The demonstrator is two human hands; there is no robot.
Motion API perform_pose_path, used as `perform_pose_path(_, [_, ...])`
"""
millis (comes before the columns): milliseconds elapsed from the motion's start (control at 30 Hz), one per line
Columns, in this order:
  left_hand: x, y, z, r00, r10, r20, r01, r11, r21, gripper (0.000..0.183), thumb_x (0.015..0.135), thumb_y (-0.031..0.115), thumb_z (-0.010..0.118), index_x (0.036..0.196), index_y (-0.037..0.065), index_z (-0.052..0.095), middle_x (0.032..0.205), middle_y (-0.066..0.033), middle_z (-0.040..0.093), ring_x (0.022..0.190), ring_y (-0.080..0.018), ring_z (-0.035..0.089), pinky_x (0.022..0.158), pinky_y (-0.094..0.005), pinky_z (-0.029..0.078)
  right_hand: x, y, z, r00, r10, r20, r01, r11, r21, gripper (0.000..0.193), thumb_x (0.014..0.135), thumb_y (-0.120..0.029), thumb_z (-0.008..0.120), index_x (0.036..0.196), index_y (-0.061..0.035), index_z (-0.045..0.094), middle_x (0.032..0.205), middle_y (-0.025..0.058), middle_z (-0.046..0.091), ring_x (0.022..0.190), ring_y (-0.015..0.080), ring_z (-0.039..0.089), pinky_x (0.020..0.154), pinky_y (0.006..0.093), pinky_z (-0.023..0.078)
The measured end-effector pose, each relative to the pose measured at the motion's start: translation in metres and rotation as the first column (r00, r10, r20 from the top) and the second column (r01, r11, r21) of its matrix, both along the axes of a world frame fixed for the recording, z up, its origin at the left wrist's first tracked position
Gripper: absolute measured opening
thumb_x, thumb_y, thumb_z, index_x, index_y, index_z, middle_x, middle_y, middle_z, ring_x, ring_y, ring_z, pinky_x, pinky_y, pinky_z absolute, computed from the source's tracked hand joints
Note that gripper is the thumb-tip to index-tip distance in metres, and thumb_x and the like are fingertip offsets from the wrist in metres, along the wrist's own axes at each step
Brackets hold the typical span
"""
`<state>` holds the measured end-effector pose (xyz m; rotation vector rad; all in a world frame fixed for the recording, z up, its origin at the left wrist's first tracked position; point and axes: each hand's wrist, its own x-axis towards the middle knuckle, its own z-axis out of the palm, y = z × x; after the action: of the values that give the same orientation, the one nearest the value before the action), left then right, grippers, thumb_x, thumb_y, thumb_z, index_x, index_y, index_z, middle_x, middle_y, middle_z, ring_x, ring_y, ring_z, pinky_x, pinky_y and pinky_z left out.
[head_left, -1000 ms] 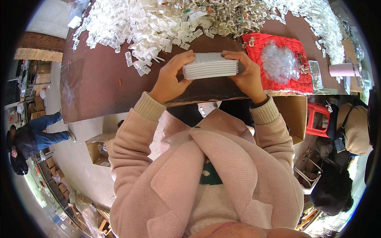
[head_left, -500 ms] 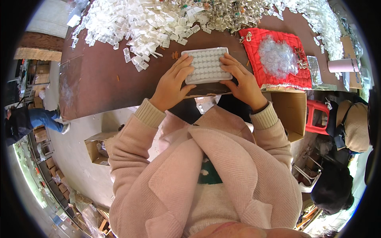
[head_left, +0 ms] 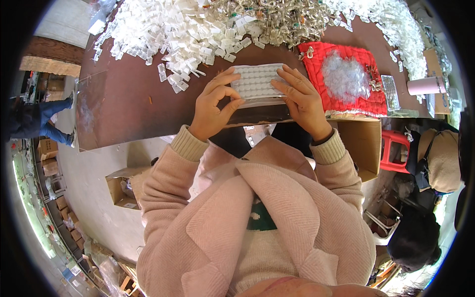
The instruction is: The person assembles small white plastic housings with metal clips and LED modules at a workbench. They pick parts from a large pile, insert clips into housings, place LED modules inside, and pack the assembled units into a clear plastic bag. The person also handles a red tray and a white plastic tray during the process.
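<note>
A white rectangular tray (head_left: 256, 83) with rows of small rounded cells lies at the near edge of the brown table. My left hand (head_left: 213, 105) grips its left end, thumb at the near corner and fingers over the side. At the right end, my right hand (head_left: 306, 102) rests its fingers on the top, with the thumb hidden. A smooth pale strip (head_left: 262, 102) shows below the near row of cells; I cannot tell whether it is a second piece underneath.
White plastic clips (head_left: 163, 29) are heaped at the far left, with metal clips (head_left: 282, 22) beside them. A red cloth (head_left: 314, 64) bearing small clear pieces (head_left: 344, 74) lies on the right. Open cardboard boxes (head_left: 363, 143) stand below the table. Another person (head_left: 47, 119) is at far left.
The celled surface has tilted and shifted slightly, exposing more of the pale strip at its near side. My right fingers have come further over the top. The person at far left has moved.
</note>
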<state>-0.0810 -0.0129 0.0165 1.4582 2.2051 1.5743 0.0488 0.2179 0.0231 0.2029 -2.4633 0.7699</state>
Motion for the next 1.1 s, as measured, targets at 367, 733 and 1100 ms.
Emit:
perform_pose_path(367, [0.053, 0.007, 0.019, 0.772, -0.232, 0.591, -0.152, 0.836, 0.527, 0.091, 0.086, 0.005, 0.074, 0.155, 0.002, 0.014, 0.152, -0.0169, 0.037, 0.133, -0.0283, 0.046, 0.109, -0.0411, 0.041, 0.01, -0.061, 0.053, 0.993, -0.052, 0.106, 0.095, 0.884, -0.457, 0.021, 0.089, -0.006, 0.07, 0.11, -0.0024, 0.072, 0.099, 0.0138, 0.074, 0.088, 0.0206, 0.072, 0.077, 0.0312, 0.055])
perform_pose_path(733, [0.104, -0.074, -0.022, 0.792, 0.157, 0.59, -0.365, 0.897, 0.251, 0.046, 0.098, 0.004, 0.048, 0.141, -0.006, 0.036, 0.112, -0.0214, 0.066, 0.089, -0.0238, 0.068, 0.078, -0.0335, 0.055, 0.199, 0.012, 0.005, 0.763, -0.618, -0.19, 0.377, 0.664, -0.646, 0.02, 0.092, -0.004, 0.069, 0.111, -0.0012, 0.063, 0.098, 0.001, 0.066, 0.088, 0.0084, 0.057, 0.081, 0.023, 0.046])
perform_pose_path(1100, [0.091, -0.075, -0.012, 0.781, 0.059, 0.622, -0.241, 0.947, 0.213, 0.032, 0.094, -0.008, 0.057, 0.124, 0.0, 0.053, 0.101, -0.0117, 0.066, 0.087, -0.0147, 0.063, 0.08, -0.0275, 0.053, 0.301, 0.034, -0.122, 0.343, -0.858, 0.382, 0.923, 0.383, 0.032, 0.033, 0.087, -0.016, 0.07, 0.117, -0.0034, 0.066, 0.109, 0.0151, 0.071, 0.098, 0.0285, 0.07, 0.087, 0.0378, 0.055])
